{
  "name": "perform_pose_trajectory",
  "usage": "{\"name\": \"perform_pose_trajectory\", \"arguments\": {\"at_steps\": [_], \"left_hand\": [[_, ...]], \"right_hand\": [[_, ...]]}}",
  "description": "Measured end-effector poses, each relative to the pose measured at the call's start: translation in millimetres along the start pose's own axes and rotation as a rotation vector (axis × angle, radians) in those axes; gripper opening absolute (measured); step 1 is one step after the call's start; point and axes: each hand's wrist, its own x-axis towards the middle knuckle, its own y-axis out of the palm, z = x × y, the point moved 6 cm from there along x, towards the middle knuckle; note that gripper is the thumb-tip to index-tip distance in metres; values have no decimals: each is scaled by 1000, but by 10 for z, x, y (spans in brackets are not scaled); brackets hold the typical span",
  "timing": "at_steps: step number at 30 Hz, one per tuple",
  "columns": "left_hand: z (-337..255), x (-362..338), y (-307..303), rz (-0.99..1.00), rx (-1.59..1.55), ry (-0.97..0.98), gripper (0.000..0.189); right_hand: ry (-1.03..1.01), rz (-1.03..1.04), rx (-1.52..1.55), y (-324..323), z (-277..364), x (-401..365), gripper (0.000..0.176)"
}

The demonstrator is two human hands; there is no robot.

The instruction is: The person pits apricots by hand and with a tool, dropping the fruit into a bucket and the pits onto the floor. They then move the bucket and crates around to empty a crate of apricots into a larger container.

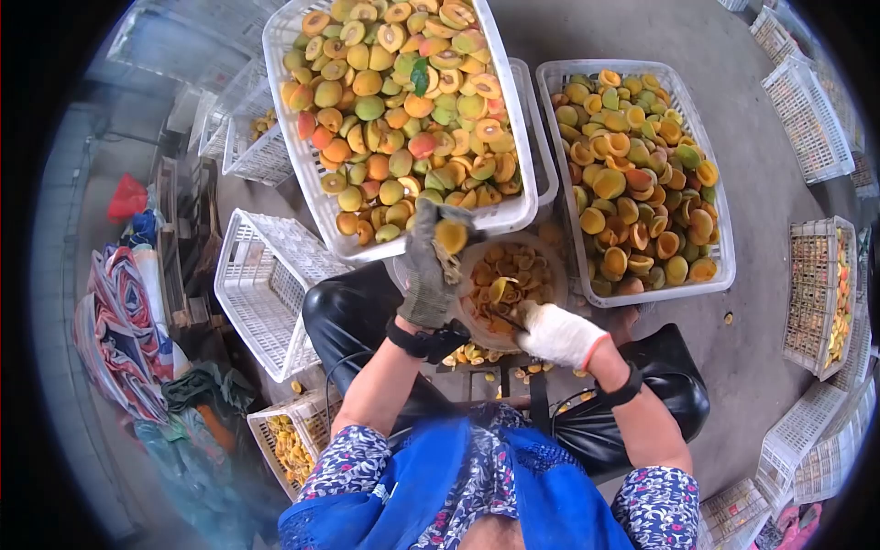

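My left hand (427, 275), in a grey knitted glove, is closed around an apricot half (451, 236) just above the near edge of a white crate (530, 206) full of cut apricots. Below it stands a round bucket (558, 268) holding brownish-orange pits or fruit pieces. At the bucket's right rim my right hand (561, 335), in a white glove, has its fingers curled. Something dark shows at those fingertips, too small to make out. A second white crate (660, 297) on the right is heaped with hollowed apricot halves.
An open white basket (266, 289) leans left of my knees. Below it, another basket (316, 408) contains yellow pieces. Fruit scraps (486, 356) lie under the bucket. Crates, including a fruit-filled one (811, 298), line the right side. Folded striped sacks (119, 321) lie far left.
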Motion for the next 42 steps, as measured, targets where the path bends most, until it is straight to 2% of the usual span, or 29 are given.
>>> {"name": "perform_pose_trajectory", "arguments": {"at_steps": [1, 2, 5, 7, 9, 10, 11, 12, 14, 16, 19, 20, 21, 23, 24, 25, 26, 27, 29, 30, 32, 35, 36, 39, 42], "left_hand": [[-24, 82, -96, 5, 31, 3, 43], [-76, 162, 60, 7, 35, 0, 43], [-345, 493, 688, 91, -106, -7, 39], [-649, 638, 1028, 218, 372, 245, 42], [-569, 1455, 306, 178, 1431, 385, 40], [-585, 1477, 155, 102, 1829, 479, 29], [-580, 1477, 38, 7, 2225, 567, 19], [-525, 1561, -125, 12, 2224, 571, 19], [-449, 1654, -298, -14, 2479, 730, 15], [-452, 1668, -365, 14, 2464, 730, 17], [-461, 1641, -311, 91, 2447, 718, 26], [-452, 1593, -298, 145, 2452, 682, 31], [-482, 1546, -279, 151, 2455, 687, 31], [-656, 1311, -42, 169, 2143, 349, 40], [-672, 1202, 13, 180, 2147, 352, 40], [-654, 1095, 30, 264, 1544, 207, 44], [-637, 941, 68, 317, 938, 61, 48], [-633, 661, 225, 332, 593, -90, 52], [-492, 408, 284, 383, 318, -128, 59], [-440, 302, 333, 425, 296, -108, 62], [-385, 111, 448, 466, 248, -105, 64], [-280, 25, 477, 454, 324, -32, 66], [-243, 5, 485, 453, 324, -36, 66], [-153, -18, 514, 408, 374, -4, 69], [-102, -46, 545, 382, 496, 29, 65]], "right_hand": [[301, 130, -28, 171, -165, -103, 25], [544, 161, 42, 112, -166, -116, 24], [492, 173, 96, -193, 38, 90, 29], [490, 139, 150, -209, -37, 70, 26], [-72, 29, -316, -248, 42, 48, 13], [-189, -110, -279, -242, 6, -30, 12], [6, -74, -174, -144, -107, -3, 13], [62, -10, -164, -151, -95, 8, 13], [116, 56, -149, -148, -112, -1, 13], [-32, -10, -217, -150, -88, -13, 14], [42, -98, -110, -244, -172, 35, 21], [-109, -66, -270, -300, -80, 31, 18], [-79, -71, -220, -335, -83, 55, 17], [-130, -166, -272, -478, -32, 82, 18], [-112, -246, -276, -545, -32, 105, 18], [-93, -326, -280, -611, -21, 145, 19], [106, -345, -31, -821, 22, 219, 19], [88, -421, -89, -917, 92, 206, 19], [445, -323, 495, -984, 28, 275, 18], [454, -322, 503, -912, -44, 293, 18], [11, -548, -248, -937, 176, 333, 18], [-24, -639, -418, -891, 266, 261, 14], [37, -539, -392, -812, 191, 275, 14], [74, -485, -367, -745, 121, 255, 15], [56, -522, -392, -729, 98, 223, 17]]}}
